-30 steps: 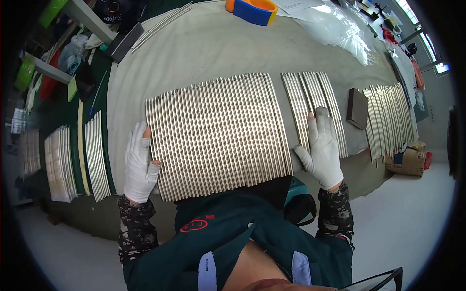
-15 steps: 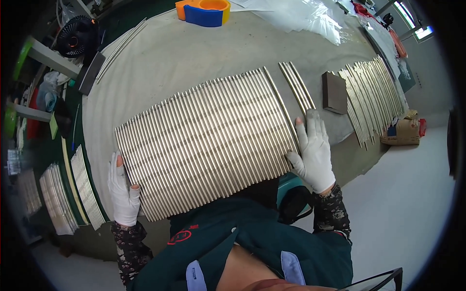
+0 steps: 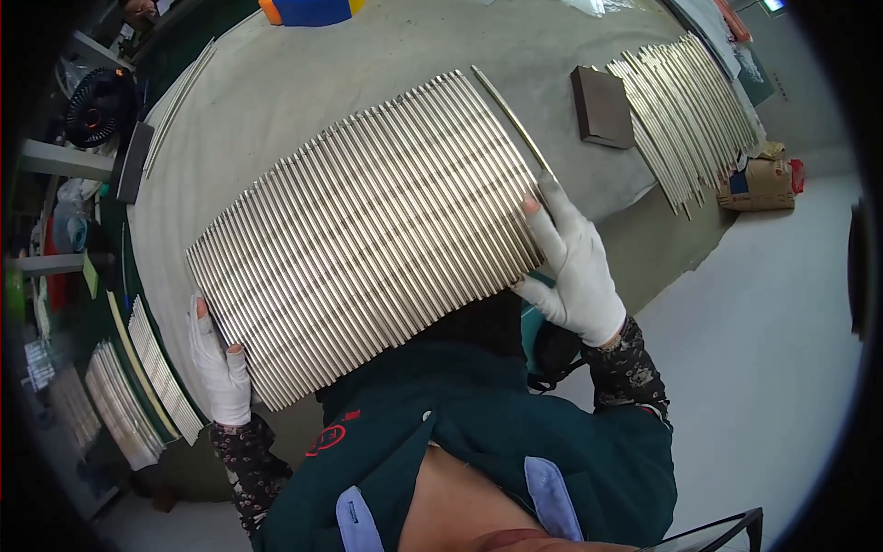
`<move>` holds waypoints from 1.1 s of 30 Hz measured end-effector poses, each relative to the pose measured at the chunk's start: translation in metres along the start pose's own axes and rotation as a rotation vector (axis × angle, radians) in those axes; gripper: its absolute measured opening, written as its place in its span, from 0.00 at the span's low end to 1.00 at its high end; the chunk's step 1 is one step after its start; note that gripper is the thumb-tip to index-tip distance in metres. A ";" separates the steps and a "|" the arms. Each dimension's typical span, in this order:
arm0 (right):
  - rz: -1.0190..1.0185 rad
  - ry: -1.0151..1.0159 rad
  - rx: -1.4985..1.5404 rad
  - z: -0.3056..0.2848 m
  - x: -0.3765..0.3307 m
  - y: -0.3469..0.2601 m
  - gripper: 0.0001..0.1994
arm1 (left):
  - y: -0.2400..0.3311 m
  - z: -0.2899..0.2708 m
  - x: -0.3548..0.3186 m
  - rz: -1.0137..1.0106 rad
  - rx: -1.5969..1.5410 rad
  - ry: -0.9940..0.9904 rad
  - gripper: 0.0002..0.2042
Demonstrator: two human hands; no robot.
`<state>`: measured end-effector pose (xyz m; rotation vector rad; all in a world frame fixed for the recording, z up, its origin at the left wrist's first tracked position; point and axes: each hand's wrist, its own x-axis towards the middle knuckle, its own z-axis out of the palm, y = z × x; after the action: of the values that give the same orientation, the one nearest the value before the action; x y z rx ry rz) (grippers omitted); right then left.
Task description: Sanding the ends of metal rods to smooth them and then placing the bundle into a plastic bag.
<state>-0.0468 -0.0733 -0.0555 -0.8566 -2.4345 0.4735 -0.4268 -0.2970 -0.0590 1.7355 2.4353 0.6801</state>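
A wide row of slim silvery metal rods [image 3: 368, 239] lies side by side on the table in front of me, its near edge over the table's front by my body. At the row's left end rests my left hand [image 3: 221, 373], in a white glove with bare thumb and fingertip, fingers stretched along the outermost rod. My right hand [image 3: 579, 262], gloved likewise, is spread at the right end, thumb by the near corner. Its fingers reach to the lower end of a single rod [image 3: 509, 115], which stands slightly apart from the row at its far end.
A dark rectangular block [image 3: 602, 109] sits to the right, beside a loose pile of rods [image 3: 685, 120]. Further right is a cardboard box [image 3: 759, 184]. More rods [image 3: 166, 368] lie at the left, near a black fan [image 3: 97, 108]. A blue and orange tape dispenser [image 3: 313, 11] stands at the back.
The few rods that lay apart at the right have closed up to the row, leaving one separate. My right hand has shifted left with them. The whole view has also shifted.
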 end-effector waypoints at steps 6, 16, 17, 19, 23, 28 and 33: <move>-0.071 -0.012 -0.106 -0.012 0.003 0.025 0.31 | 0.043 -0.014 0.012 0.154 0.253 -0.112 0.37; 0.000 0.182 0.234 -0.013 0.024 0.074 0.13 | 0.154 0.058 0.124 0.951 0.255 -0.386 0.30; 0.000 0.194 0.228 -0.011 0.022 0.079 0.13 | 0.162 0.067 0.130 0.932 0.229 -0.387 0.30; 0.075 0.184 0.298 -0.014 0.023 0.082 0.12 | 0.180 0.077 0.144 0.926 0.230 -0.401 0.30; 0.277 0.146 0.594 -0.015 0.017 0.093 0.14 | 0.204 0.100 0.161 0.924 0.210 -0.412 0.30; 0.376 0.195 0.770 -0.019 0.013 0.091 0.13 | 0.221 0.120 0.167 0.948 0.221 -0.388 0.31; 0.409 0.211 0.802 -0.033 0.018 0.088 0.14 | 0.237 0.114 0.170 0.952 0.273 -0.377 0.31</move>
<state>0.0020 0.0092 -0.0640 -0.9525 -1.6304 1.3143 -0.2433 -0.0440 -0.0350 2.8047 1.4133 0.0103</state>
